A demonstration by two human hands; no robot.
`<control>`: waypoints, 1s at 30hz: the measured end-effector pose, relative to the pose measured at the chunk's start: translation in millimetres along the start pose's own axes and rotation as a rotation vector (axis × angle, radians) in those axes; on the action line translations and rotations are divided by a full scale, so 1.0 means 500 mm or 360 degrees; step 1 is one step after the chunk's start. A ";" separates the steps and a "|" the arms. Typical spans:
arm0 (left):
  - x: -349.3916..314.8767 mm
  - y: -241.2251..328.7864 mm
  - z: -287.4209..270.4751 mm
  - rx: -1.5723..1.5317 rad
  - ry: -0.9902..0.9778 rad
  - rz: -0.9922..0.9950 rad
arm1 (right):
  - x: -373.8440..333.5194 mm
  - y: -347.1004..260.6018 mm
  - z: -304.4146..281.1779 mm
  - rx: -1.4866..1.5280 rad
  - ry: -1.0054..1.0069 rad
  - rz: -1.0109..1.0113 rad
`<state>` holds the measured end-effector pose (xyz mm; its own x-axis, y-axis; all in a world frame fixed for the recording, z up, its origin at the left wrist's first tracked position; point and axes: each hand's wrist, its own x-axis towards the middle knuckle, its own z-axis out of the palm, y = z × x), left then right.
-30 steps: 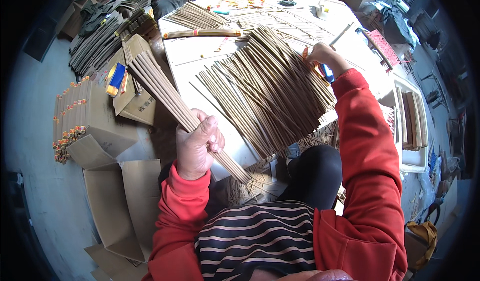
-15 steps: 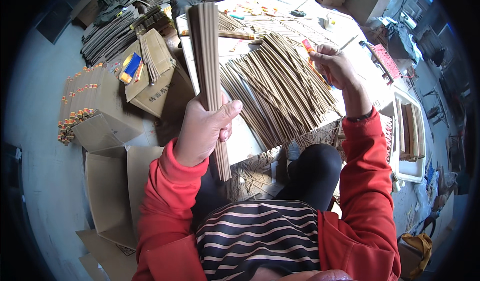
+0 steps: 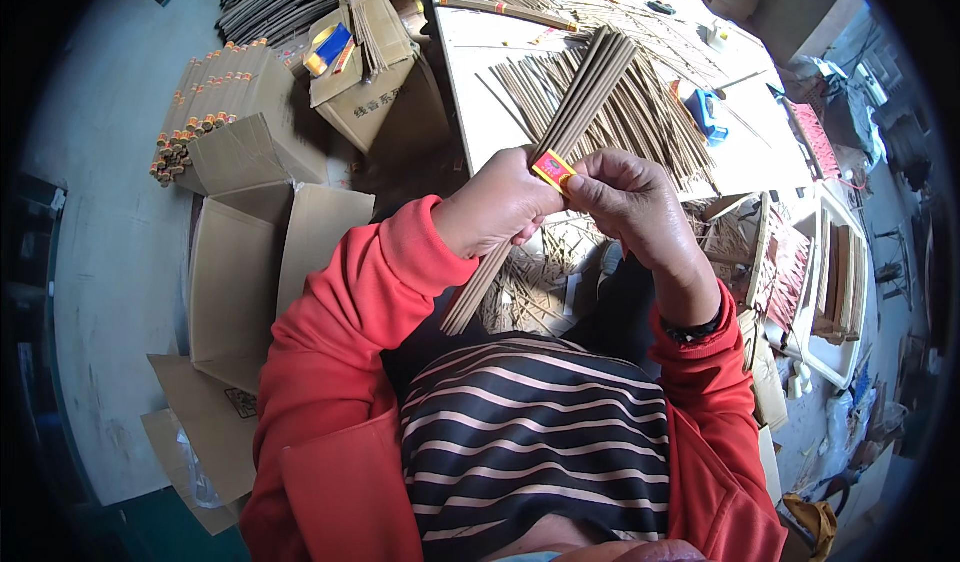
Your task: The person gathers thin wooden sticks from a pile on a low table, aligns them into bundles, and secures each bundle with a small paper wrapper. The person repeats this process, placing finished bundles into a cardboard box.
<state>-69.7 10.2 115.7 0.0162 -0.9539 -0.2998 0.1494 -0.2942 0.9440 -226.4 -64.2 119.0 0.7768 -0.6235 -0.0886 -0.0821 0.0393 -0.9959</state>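
My left hand (image 3: 507, 200) is closed around a bundle of brown incense sticks (image 3: 592, 92), which slants from upper right to lower left over my lap. A small red and yellow paper label (image 3: 553, 170) lies against the sticks just above that fist. Pinching the label's right end are the thumb and fingers of my right hand (image 3: 632, 202). Behind the bundle, a wide pile of loose incense sticks (image 3: 670, 127) covers part of the white table (image 3: 480, 112). A blue tape dispenser (image 3: 707, 117) stands right of the pile.
An open cardboard box (image 3: 235, 282) stands at my left. Beyond it are stacked labelled bundles (image 3: 215, 92) and a closed carton (image 3: 385, 92). One wrapped bundle (image 3: 508, 12) lies on the far table. At right, a white tub (image 3: 850, 262) holds more sticks. Stick scraps lie below the table edge.
The bundle has tilted to the right and come lower. My right hand has brought the label from above the table pile to the bundle. The view has shifted, uncovering the blue dispenser.
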 end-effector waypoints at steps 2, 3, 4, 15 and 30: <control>-0.006 -0.013 0.005 -0.0039 0.0018 -0.0020 | -0.007 0.007 0.012 -0.0109 0.0043 -0.0078; -0.009 -0.018 0.008 -0.0057 0.0026 -0.0027 | -0.004 0.018 0.015 -0.0100 0.0049 -0.0149; -0.014 -0.023 0.012 -0.0026 0.0009 -0.0053 | -0.005 0.025 0.019 -0.0091 0.0056 -0.0220; -0.038 0.011 0.026 0.0011 0.0031 0.0216 | 0.003 0.007 0.020 0.0046 0.0399 -0.0328; -0.019 -0.053 0.046 0.0454 -0.0064 0.0246 | 0.013 0.017 0.040 0.0187 0.0754 -0.0415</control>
<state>-96.6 25.7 96.9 -0.0230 -0.9885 -0.1497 -0.1350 -0.1453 0.9801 -209.5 -52.5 109.7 0.3938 -0.9063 0.1533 0.1668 -0.0935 -0.9815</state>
